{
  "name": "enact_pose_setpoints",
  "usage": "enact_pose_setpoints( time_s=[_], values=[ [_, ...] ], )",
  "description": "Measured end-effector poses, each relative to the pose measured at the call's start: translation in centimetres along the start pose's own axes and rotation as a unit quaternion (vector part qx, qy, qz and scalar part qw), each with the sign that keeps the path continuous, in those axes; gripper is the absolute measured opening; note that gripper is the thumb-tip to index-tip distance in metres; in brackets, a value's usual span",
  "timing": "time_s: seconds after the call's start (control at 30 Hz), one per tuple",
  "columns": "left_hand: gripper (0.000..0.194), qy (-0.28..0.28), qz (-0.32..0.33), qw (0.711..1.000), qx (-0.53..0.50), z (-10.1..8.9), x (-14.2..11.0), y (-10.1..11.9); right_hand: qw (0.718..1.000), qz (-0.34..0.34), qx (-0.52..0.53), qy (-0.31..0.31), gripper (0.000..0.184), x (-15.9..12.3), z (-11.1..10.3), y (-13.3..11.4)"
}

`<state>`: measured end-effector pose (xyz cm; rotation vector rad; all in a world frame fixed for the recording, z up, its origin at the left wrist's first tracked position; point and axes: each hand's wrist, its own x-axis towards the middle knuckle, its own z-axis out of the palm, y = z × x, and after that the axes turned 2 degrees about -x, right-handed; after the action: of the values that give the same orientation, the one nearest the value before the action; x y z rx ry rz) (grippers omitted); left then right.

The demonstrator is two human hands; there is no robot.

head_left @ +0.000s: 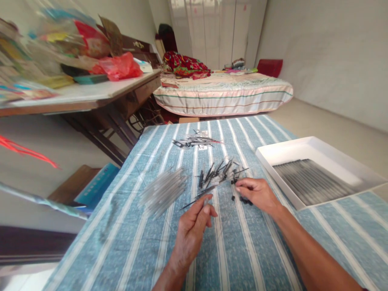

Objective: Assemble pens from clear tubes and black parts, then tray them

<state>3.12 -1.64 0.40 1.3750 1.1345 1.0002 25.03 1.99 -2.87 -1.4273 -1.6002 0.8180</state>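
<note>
My left hand is closed, thumb against index finger, on a small clear plastic pen part; most of it is hidden by the fingers. Just beyond, thin dark pen refills lie slanted on the cloth. My right hand pinches at a scatter of small black pen caps; what its fingertips hold is hidden. Between and beyond the hands spreads a loose pile of black-and-clear pen parts. Clear pen barrels lie in a bundle left of my left hand.
To the right, a white box holds a row of dark-filled pens. More thin pen parts lie at the far end of the striped cloth. A side table with bags stands left; a bed is beyond.
</note>
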Motion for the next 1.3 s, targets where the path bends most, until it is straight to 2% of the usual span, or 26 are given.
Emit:
enact_pose_setpoints(
  time_s=[0.1, 0.2, 0.33, 0.53, 0.63, 0.73, 0.77, 0.83, 0.9, 1.07, 1.3],
  values=[
    [0.045, -0.009, -0.002, 1.000, -0.030, 0.1, 0.0, 0.0, 0.984, -0.055, -0.155, -0.063, 0.017, -0.2, 0.2, -0.5],
    [0.049, -0.008, -0.010, 0.999, -0.049, 0.2, -0.1, 0.0, 0.961, -0.053, -0.254, -0.099, 0.019, -0.2, 0.3, -0.9],
    [0.046, -0.005, -0.029, 0.998, -0.057, 0.1, 0.1, -0.1, 0.945, -0.026, -0.311, -0.101, 0.020, -0.1, 0.0, -0.9],
    [0.036, -0.038, -0.014, 0.998, -0.044, 0.0, 0.2, -0.9, 0.920, -0.044, -0.360, -0.150, 0.018, -0.2, 0.4, -1.0],
    [0.036, -0.052, -0.017, 0.997, -0.049, 0.0, 0.1, -0.9, 0.946, -0.043, -0.295, -0.131, 0.014, -0.2, 0.6, -0.9],
    [0.037, -0.064, -0.025, 0.997, -0.041, 0.1, 0.1, -0.7, 0.990, -0.018, -0.082, -0.112, 0.010, -0.4, 0.7, -1.0],
    [0.037, -0.070, -0.026, 0.997, -0.035, 0.1, 0.1, -0.7, 0.994, -0.006, 0.005, -0.109, 0.009, -0.5, 0.7, -1.2],
    [0.036, -0.085, -0.026, 0.996, -0.023, 0.1, 0.1, -0.7, 0.984, 0.015, 0.147, -0.102, 0.011, -0.8, 0.7, -1.8],
    [0.033, -0.098, -0.022, 0.995, -0.013, 0.1, 0.0, -0.7, 0.969, 0.028, 0.228, -0.089, 0.015, -1.1, 0.9, -2.6],
    [0.020, -0.124, -0.004, 0.992, 0.032, 0.3, -0.1, -0.8, 0.950, 0.038, 0.298, -0.087, 0.014, -1.7, 1.9, -3.9],
    [0.017, -0.136, 0.007, 0.987, 0.083, 0.4, -0.2, -0.4, 0.951, 0.040, 0.291, -0.097, 0.011, -1.7, 2.5, -3.5]
  ],
)
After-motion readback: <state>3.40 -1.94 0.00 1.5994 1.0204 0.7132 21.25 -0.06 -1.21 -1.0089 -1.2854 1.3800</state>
